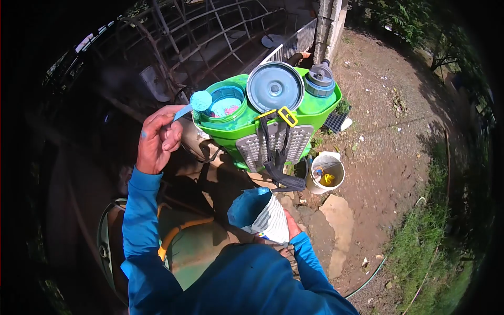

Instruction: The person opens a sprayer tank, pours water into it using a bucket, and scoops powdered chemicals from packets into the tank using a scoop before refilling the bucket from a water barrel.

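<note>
My left hand (159, 137) pinches the handle of a blue scoop (201, 101) heaped with light blue powder. The scoop is at the left rim of the round opening of a green backpack tank (223, 137). Blue and pink material (226, 106) shows inside that opening. A dark round lid (275, 88) lies on top of the tank, with a grey cap (321, 79) to its right. Lower down, my right hand (292, 224) holds an open white bag (270, 220) with a blue inside, its mouth tilted toward the upper left. Most of that hand's fingers are hidden behind the bag.
A white bucket (326, 173) with yellow and blue items stands right of the tank. Below my left forearm is a green metal object with an orange hose (181, 229). Metal bars (210, 31) are behind the tank, and a black seedling tray (336, 122) lies on the dirt.
</note>
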Demonstrator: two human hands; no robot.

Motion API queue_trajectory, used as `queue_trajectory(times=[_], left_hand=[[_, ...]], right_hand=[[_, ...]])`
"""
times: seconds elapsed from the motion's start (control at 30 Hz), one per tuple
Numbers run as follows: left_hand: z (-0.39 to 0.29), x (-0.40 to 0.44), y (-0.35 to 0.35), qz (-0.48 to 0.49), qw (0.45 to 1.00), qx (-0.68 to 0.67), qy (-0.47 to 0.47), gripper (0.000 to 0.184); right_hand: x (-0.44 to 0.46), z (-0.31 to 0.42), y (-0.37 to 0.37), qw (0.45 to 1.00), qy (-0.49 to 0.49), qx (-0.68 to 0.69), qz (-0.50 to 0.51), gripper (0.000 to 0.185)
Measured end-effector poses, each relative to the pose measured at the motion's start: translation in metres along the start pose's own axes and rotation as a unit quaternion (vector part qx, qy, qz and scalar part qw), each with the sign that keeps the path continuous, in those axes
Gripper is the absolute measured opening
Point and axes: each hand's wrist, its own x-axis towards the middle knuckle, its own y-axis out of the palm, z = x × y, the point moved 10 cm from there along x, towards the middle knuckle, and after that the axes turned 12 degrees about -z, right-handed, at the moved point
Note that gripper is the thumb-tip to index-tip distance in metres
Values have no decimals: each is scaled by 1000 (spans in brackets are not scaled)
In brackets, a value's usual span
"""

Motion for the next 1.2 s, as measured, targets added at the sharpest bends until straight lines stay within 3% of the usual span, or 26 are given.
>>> queue_trajectory(times=[0.07,0.1,0.13,0.2,0.23,0.4,0.47,0.53,0.67,0.73,0.8,0.87,0.93,0.97,1.0,1.07,1.1,1.13,1.2], left_hand=[[-18,11,24,-23,934,317,161,34],[-19,10,43,-8,811,518,272,34],[-5,4,57,47,677,586,442,43],[19,3,60,40,577,687,440,50],[20,3,61,47,569,695,436,54],[18,0,59,85,555,689,458,58],[-2,-8,63,77,553,655,509,62],[-14,-12,58,61,584,613,529,68],[20,-11,49,161,537,705,434,66],[-5,-12,44,96,594,611,515,65],[6,-10,50,121,617,634,451,60],[11,-6,43,140,588,653,456,57],[1,-5,45,96,603,641,464,54],[6,-1,48,105,606,660,433,50],[7,-2,49,110,606,659,431,50],[-1,-4,53,54,624,664,408,44],[-16,-20,62,-8,598,655,461,38],[-26,-28,55,-106,674,624,382,35],[-26,-67,93,-133,748,544,355,34]], right_hand=[[4,-6,1,1000,1,3,-1,59],[5,-8,1,1000,1,4,-2,59],[7,-9,2,1000,1,6,-2,60],[8,-10,3,1000,-2,11,-4,60],[8,-10,3,1000,-3,13,-4,60],[5,-9,6,999,-14,34,-4,60],[4,-6,6,999,-17,45,-3,60],[2,-4,5,998,-26,57,-2,60],[-4,0,3,996,-33,80,2,60],[-7,1,-1,995,-35,92,10,60],[-11,-1,-14,994,-38,97,41,61],[-19,0,-23,991,-37,90,93,61],[-21,9,-24,990,-40,98,94,60],[-11,11,-38,988,-72,139,7,58],[-12,13,-42,987,-72,143,5,58],[-29,26,-51,987,-100,128,-4,56],[-27,25,-62,984,-77,158,40,46],[-32,27,-71,984,-67,158,41,46],[-37,34,-86,988,-28,144,55,46]])
